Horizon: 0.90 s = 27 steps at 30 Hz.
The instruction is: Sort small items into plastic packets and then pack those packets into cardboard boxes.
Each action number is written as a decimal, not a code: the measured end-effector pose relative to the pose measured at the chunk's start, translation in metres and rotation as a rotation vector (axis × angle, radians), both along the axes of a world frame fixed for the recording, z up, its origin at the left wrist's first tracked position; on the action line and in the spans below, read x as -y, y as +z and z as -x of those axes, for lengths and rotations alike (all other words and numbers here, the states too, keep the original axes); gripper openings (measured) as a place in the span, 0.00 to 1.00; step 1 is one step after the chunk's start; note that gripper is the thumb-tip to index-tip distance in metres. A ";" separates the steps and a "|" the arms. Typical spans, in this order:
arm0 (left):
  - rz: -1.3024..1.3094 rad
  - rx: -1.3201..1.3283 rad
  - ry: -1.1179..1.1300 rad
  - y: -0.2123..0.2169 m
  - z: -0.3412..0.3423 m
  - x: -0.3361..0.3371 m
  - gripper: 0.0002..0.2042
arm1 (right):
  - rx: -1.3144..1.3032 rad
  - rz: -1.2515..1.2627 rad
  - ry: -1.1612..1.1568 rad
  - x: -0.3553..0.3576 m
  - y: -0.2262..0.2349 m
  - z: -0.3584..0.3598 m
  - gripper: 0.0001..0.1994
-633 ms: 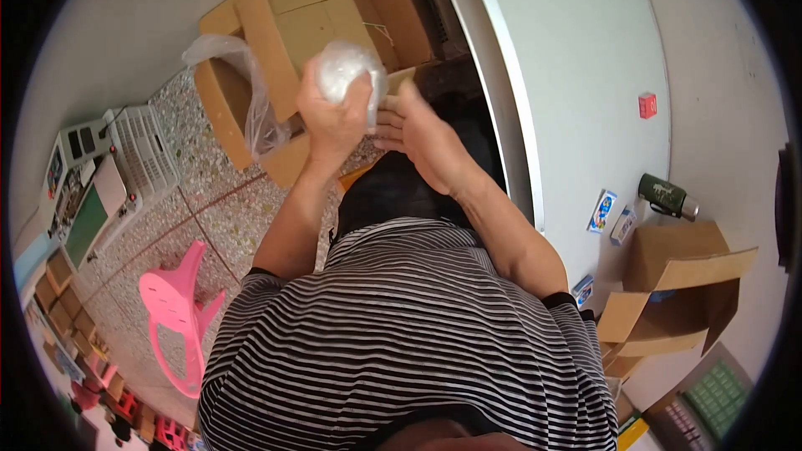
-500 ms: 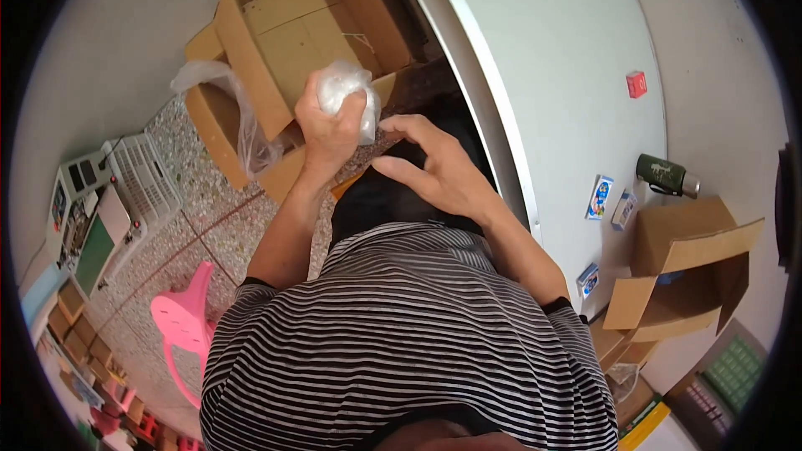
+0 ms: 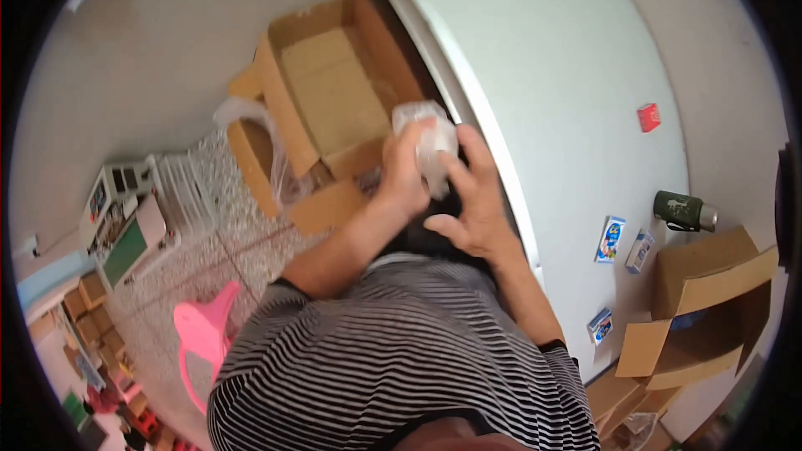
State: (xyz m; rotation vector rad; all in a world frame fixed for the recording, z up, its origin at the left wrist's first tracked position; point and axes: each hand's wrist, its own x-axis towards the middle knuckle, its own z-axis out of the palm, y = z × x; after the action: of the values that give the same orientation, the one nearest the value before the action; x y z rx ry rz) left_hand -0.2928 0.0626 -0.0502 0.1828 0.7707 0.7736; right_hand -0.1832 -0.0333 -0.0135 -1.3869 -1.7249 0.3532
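A small bundle in crinkled clear plastic [image 3: 424, 127] is held up between both hands, in front of my striped shirt. My left hand [image 3: 399, 177] grips it from the left and below. My right hand [image 3: 473, 200] presses on it from the right with its fingers spread over the wrap. What the plastic holds is too blurred to tell. The bundle hangs over the edge of a white table [image 3: 568, 67], just right of an open, empty cardboard box [image 3: 334, 92] on the floor.
A loose clear plastic bag [image 3: 249, 121] lies against the box's left flap. On the table are a red block [image 3: 648, 117], a dark green bottle [image 3: 683, 210], small blue-and-white cartons [image 3: 611, 239] and another open cardboard box [image 3: 710, 309]. A pink stool [image 3: 205, 334] and a white rack [image 3: 190, 192] stand on the speckled floor.
Both hands have carried the bundle right and lower, toward the table edge. My right hand, near it before, now presses on the wrap.
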 end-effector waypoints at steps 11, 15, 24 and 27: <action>-1.092 -0.280 -0.310 0.060 -0.042 0.009 0.20 | -0.268 -0.460 -0.432 -0.047 0.026 -0.022 0.11; -1.144 -0.529 -0.291 0.060 -0.070 -0.001 0.21 | -0.729 -0.190 -0.570 -0.051 0.029 -0.037 0.08; -1.031 -0.355 -0.277 0.035 -0.075 -0.040 0.15 | -0.128 -0.183 -0.049 -0.061 0.030 -0.087 0.30; -0.637 -0.099 -0.335 0.044 -0.078 -0.042 0.16 | 0.036 -0.121 0.052 -0.067 0.034 -0.106 0.35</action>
State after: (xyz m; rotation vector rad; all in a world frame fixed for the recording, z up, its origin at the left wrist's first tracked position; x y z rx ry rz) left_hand -0.2148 0.1043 -0.0063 0.9060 0.5445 0.6710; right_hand -0.0769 0.0337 0.0209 -1.2707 -1.7847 0.2496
